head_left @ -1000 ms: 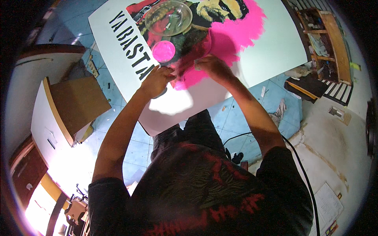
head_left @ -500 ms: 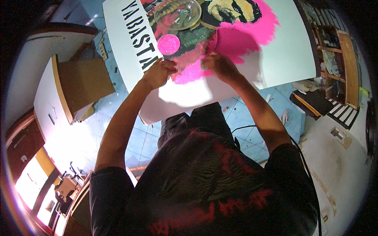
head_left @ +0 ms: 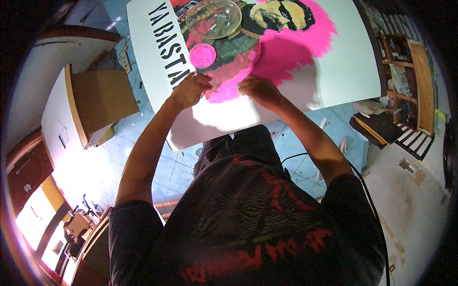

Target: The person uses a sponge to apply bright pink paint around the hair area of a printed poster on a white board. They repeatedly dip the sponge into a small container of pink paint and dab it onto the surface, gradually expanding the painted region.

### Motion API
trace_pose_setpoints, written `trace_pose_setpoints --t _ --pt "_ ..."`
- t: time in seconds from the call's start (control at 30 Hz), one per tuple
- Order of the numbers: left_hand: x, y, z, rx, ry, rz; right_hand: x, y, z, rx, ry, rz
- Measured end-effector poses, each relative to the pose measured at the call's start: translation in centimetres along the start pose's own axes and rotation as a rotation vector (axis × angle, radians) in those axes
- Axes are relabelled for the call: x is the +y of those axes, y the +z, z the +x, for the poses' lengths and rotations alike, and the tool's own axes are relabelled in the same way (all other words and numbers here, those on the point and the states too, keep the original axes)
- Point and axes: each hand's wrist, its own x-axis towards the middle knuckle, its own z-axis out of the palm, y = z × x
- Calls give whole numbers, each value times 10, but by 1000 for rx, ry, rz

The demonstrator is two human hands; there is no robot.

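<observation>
Head cam: smooth white board [head_left: 348,71] stretched across the top. Chunky black stencil letters [head_left: 166,42] run down its left, then the left hand [head_left: 192,89], fingers bent, can't tell if they're gripping. Next, a round tub [head_left: 214,57] of hot pink paint, a clear round bowl [head_left: 202,24], right hand [head_left: 260,91] with fingers curled, contents hidden, then flat, ragged-edged pink patch [head_left: 291,55] around a black-and-cream portrait [head_left: 281,13].

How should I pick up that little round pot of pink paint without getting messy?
I'd hold the pot of pink paint by the outside of its round edge, on opposite sides, coming from the person's side. It looks open, with pink filling the top, so avoid the middle. The big clear bowl sits just beyond it, making the far side tighter.
</observation>
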Motion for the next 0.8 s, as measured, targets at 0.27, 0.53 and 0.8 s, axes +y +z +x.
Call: trace_pose_setpoints --t 0.27,0.53,0.8 --pt "-6 10 -1 20 7 25 -9 -19 -12 -93 42 -108" --pt "6 -3 4 -44 0 60 10 -32 -28 -15 -15 -142" --pt "24 -8 5 -99 -147 106 36 -53 -33 78 88 -112"
